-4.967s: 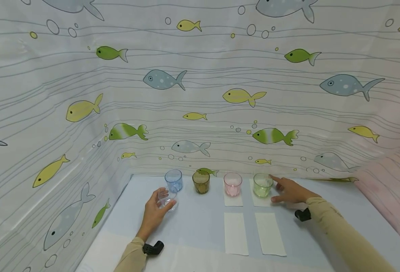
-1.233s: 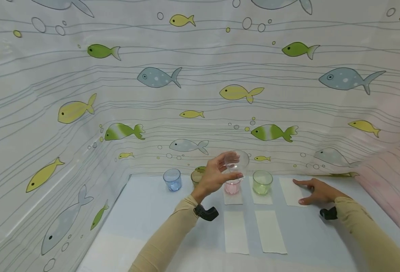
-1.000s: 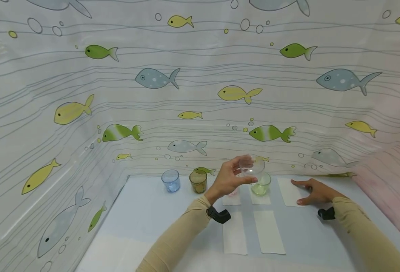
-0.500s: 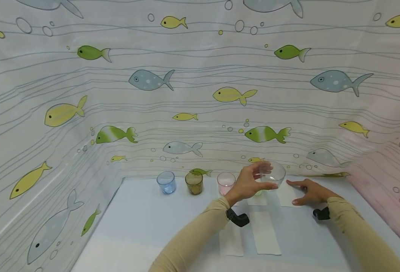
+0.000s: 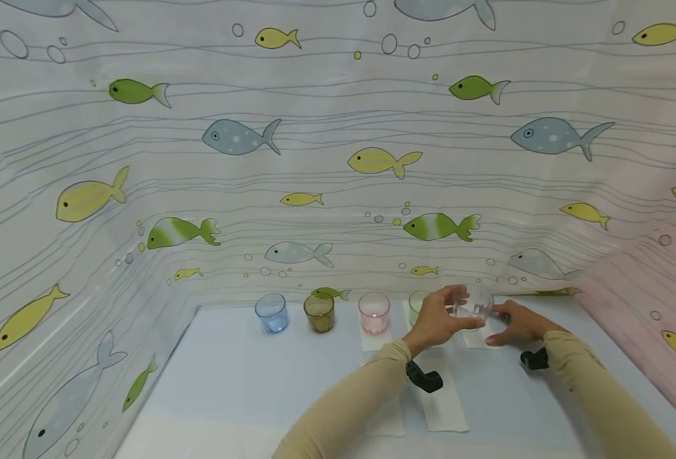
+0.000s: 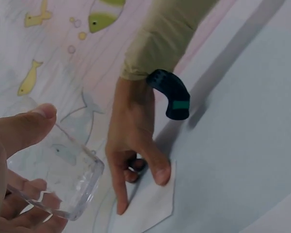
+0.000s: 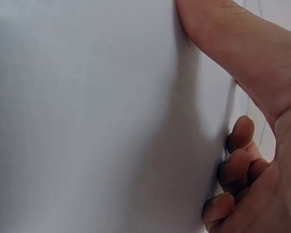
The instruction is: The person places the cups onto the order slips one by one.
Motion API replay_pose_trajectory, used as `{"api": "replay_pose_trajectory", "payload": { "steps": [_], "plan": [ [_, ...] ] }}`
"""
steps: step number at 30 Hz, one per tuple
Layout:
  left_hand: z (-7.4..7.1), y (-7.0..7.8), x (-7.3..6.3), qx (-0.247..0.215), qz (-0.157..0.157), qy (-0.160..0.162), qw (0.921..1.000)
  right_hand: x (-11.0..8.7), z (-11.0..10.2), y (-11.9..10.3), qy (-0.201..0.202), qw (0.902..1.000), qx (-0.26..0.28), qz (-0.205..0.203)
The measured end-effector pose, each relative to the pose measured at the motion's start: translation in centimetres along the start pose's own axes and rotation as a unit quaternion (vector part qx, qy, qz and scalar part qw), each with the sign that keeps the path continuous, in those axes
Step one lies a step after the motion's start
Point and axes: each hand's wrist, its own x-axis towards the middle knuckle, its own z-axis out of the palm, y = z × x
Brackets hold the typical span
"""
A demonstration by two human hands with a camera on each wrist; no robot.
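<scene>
My left hand [image 5: 437, 320] grips a clear glass [image 5: 476, 302], thumb on one side and fingers on the other. In the left wrist view the glass [image 6: 70, 170] lies tilted in the hand, its thick base facing the right hand [image 6: 131, 124]. At the back right, a white paper piece [image 5: 478, 342] lies on the table under the glass in the head view. My right hand [image 5: 523, 322] touches this paper with straight index finger and thumb tips; its other fingers are curled under. The right wrist view shows its thumb and fingertips [image 7: 234, 167] along a pale surface.
Left along the back stand a blue glass [image 5: 271, 313], a brown glass [image 5: 319, 313], a pink glass [image 5: 374, 313] on paper, and a green glass [image 5: 416, 306] partly hidden by the left hand. Two paper strips [image 5: 446, 408] lie nearer, partly under the left arm. A fish-print curtain [image 5: 338, 140] encloses the table.
My left hand has carried the clear glass rightward past the pink and green glasses, then lower beside the right hand. The right hand moved earlier from the green glass to the paper and stays there.
</scene>
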Motion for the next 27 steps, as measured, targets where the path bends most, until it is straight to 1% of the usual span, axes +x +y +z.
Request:
{"api": "replay_pose_trajectory", "payload": {
  "steps": [4, 8, 10, 14, 18, 20, 22, 25, 27],
  "plan": [
    [1.5, -0.8, -0.1, 0.03, -0.022, 0.008, 0.9993, 0.1, 0.3, 0.1, 0.007, 0.9999, 0.003, 0.014],
    [2.8, -1.4, -0.2, 0.04, -0.049, 0.01, 0.9979, 0.0, 0.4, 0.1, 0.019, 0.9998, 0.005, 0.007],
    [3.4, -1.7, -0.1, 0.036, -0.058, 0.013, 0.9976, -0.1, 0.4, 0.0, 0.023, 0.9997, 0.008, -0.001],
    [4.2, -2.4, 0.3, 0.032, -0.062, 0.027, 0.9972, -0.2, 0.4, 0.0, 0.023, 0.9995, 0.012, -0.02],
    [4.9, -3.2, 0.9, 0.027, -0.076, 0.046, 0.9957, -0.1, 0.4, 0.0, 0.024, 0.9981, 0.004, -0.056],
    [5.2, -3.7, 1.1, 0.03, -0.083, 0.054, 0.9947, -0.1, 0.3, -0.1, 0.022, 0.998, 0.004, -0.059],
    [5.5, -4.2, 1.2, 0.04, -0.083, 0.057, 0.9941, -0.1, 0.3, -0.1, 0.019, 0.9982, 0.005, -0.057],
    [6.0, -4.8, 1.6, 0.05, -0.073, 0.055, 0.9945, -0.1, 0.4, -0.1, 0.02, 0.9985, 0.006, -0.051],
    [6.2, -5.1, 1.7, 0.054, -0.067, 0.053, 0.9949, -0.1, 0.4, -0.2, 0.026, 0.9974, 0.005, -0.067]
  ]
}}
